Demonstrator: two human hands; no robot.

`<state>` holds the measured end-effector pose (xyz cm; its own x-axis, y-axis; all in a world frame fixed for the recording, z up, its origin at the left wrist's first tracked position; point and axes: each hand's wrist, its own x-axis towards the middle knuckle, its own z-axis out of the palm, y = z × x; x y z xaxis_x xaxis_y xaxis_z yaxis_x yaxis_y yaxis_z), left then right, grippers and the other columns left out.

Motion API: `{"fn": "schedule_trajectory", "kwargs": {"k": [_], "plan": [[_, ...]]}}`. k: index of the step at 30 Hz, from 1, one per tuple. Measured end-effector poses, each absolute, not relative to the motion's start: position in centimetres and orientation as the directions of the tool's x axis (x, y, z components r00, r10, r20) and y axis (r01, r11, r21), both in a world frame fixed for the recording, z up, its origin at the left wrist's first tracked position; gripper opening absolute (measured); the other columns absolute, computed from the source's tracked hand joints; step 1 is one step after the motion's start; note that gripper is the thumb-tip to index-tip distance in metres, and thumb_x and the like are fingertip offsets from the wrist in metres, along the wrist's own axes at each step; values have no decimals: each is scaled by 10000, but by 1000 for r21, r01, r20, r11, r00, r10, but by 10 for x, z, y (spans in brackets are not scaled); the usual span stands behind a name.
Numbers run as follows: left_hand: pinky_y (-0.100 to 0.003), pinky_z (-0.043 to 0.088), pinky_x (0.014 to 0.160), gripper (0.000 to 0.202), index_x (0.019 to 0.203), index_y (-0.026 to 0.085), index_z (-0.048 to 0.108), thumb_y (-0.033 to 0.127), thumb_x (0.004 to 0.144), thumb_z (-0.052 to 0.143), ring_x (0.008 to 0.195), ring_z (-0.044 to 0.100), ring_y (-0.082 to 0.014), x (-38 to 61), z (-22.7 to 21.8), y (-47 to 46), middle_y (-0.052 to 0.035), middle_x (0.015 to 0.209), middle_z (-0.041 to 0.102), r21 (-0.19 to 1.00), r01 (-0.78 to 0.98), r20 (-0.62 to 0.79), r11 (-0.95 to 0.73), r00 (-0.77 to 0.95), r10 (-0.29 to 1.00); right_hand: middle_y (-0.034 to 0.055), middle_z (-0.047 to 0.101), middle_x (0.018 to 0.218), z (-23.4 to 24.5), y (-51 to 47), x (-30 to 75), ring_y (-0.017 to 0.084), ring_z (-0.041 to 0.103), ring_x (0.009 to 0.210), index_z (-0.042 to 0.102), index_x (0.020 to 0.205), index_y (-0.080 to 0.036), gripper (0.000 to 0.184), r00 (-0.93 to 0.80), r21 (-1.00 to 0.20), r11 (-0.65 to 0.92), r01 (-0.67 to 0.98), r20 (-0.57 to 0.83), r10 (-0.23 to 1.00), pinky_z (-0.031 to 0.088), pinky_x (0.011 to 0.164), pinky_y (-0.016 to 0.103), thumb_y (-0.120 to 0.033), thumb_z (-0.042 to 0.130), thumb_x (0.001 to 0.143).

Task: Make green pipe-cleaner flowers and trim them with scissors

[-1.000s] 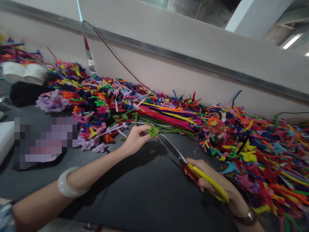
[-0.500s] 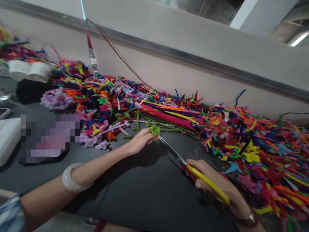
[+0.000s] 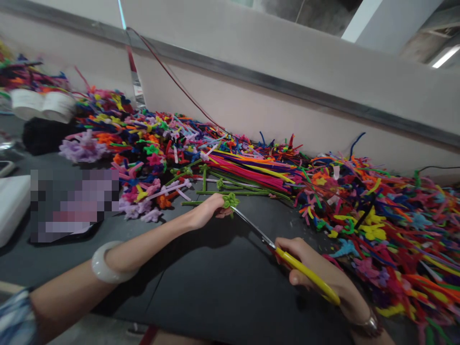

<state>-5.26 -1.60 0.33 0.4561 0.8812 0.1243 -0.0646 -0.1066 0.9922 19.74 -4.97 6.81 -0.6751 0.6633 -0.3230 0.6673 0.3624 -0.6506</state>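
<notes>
Pinched in the fingers of my left hand (image 3: 210,211) is a green pipe-cleaner flower (image 3: 230,201), held above the dark table. My right hand (image 3: 305,263) is wrapped round the yellow handles of a pair of scissors (image 3: 268,239). The scissors' blades point up and left, with their tips at the lower edge of the green flower. Whether the tips have green fuzz between them cannot be made out. Behind my left hand lie green pipe cleaners (image 3: 247,193) and a bundle of pink, purple and yellow pipe cleaners (image 3: 251,170).
Heaps of coloured pipe-cleaner pieces and flowers (image 3: 373,230) line the right and back of the dark table (image 3: 215,297). At left are white cups (image 3: 59,106), a black object (image 3: 45,135), a blurred-out item (image 3: 79,206) and a white box (image 3: 12,211). A wall (image 3: 287,105) stands behind.
The scissors and my right hand have shifted slightly left, bringing the blade tips closer against the flower. The green flower has turned and lowered a little in my left hand.
</notes>
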Motion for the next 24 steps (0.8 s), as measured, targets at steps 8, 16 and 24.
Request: {"fn": "schedule_trajectory", "kwargs": {"k": [8,16,24], "plan": [[-244,249,471,255,530,155,362,214,769,296,479,310,-91,-52,5,-16,22,519,329,989,-41,144,-141,454,879,-19,388,615,68,-51,195,92,322,527,453,716,-145,723,-664,-710,268,652,-364,653,268,399,202,-824,286,529],[-234,279,483,228,555,150,412,200,739,286,502,346,-100,-54,3,-15,12,539,375,986,45,129,-162,419,899,-30,406,585,61,-46,198,87,331,530,443,679,-149,672,-691,-700,319,639,-340,638,264,443,206,-797,310,566],[-228,289,481,212,623,141,456,210,739,292,513,359,-104,-53,3,-16,2,570,400,990,50,98,-129,409,907,-5,439,631,65,-49,197,102,341,549,421,720,-155,639,-733,-604,481,635,-273,624,314,497,231,-754,206,665]]}}
